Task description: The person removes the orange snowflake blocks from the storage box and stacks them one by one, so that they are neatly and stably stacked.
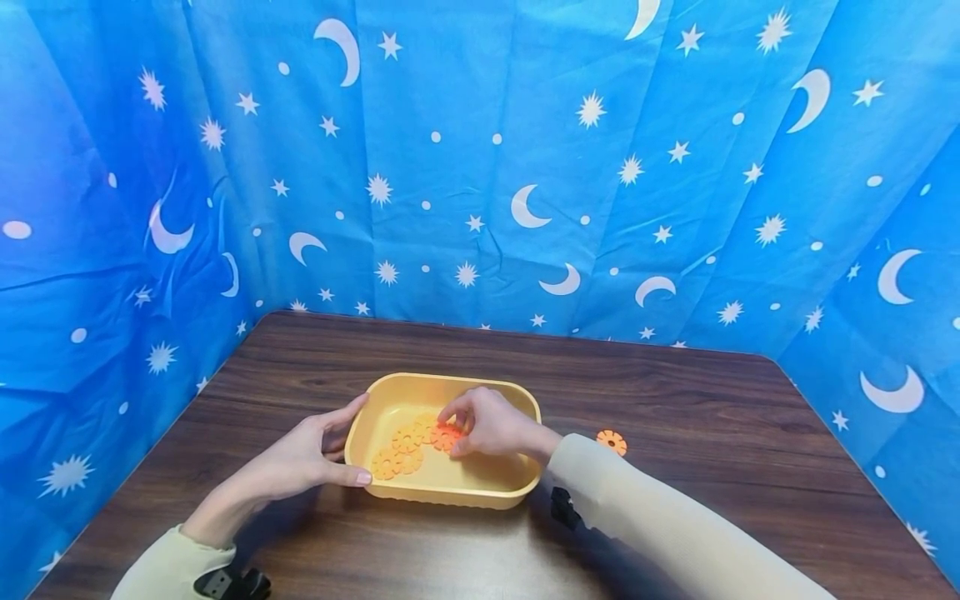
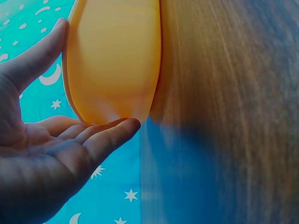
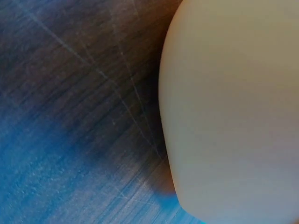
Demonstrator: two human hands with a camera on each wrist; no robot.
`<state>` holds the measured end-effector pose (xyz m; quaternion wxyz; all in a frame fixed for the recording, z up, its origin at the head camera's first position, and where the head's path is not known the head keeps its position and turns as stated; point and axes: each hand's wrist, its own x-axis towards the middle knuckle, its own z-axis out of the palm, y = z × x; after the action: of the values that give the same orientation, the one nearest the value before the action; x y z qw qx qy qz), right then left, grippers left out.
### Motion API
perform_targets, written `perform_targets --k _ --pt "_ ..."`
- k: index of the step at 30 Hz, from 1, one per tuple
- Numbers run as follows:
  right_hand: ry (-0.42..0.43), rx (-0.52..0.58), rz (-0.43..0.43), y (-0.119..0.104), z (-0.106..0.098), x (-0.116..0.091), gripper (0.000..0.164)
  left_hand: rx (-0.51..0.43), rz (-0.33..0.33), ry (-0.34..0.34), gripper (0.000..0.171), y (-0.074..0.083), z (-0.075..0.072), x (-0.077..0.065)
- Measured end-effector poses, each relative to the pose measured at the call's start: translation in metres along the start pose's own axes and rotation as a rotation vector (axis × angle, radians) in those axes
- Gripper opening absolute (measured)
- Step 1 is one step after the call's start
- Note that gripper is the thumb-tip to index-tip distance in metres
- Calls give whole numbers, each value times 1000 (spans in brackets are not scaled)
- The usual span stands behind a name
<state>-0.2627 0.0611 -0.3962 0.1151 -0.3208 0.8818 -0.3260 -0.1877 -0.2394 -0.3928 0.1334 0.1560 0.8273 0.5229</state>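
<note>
A yellow plastic bin (image 1: 442, 497) sits on the table with several orange notched discs (image 1: 406, 439) lying in its left half. My left hand (image 1: 303, 457) holds the bin's left end, thumb at the near corner and fingers against the end wall. The left wrist view shows this hand (image 2: 51, 144) from close by, touching the bin wall (image 2: 114, 60). Reaching over the right side, my right hand (image 1: 491, 423) is inside the bin and pinches a red-orange notched disc (image 1: 446, 439). In the right wrist view the bin's outer wall (image 3: 233, 112) fills one side, and the hand is out of sight.
One orange notched disc (image 1: 611, 442) lies on the dark wooden table (image 1: 675, 400), right of the bin and beyond the right sleeve (image 1: 645, 508). A blue curtain (image 1: 480, 167) with moons and stars hangs behind the table and along both sides.
</note>
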Motion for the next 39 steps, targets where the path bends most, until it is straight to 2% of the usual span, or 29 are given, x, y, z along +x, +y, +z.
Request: perform_targets --k 19,29,39 --pt "-1 -18 32 -1 0 3 42 -17 2 -5 113 2 0 -1" --pt "-1 -18 22 1 2 3 37 -18 12 -12 113 2 0 -1" --pt "-12 -11 57 0 2 2 44 -13 20 -13 113 1 0 -1"
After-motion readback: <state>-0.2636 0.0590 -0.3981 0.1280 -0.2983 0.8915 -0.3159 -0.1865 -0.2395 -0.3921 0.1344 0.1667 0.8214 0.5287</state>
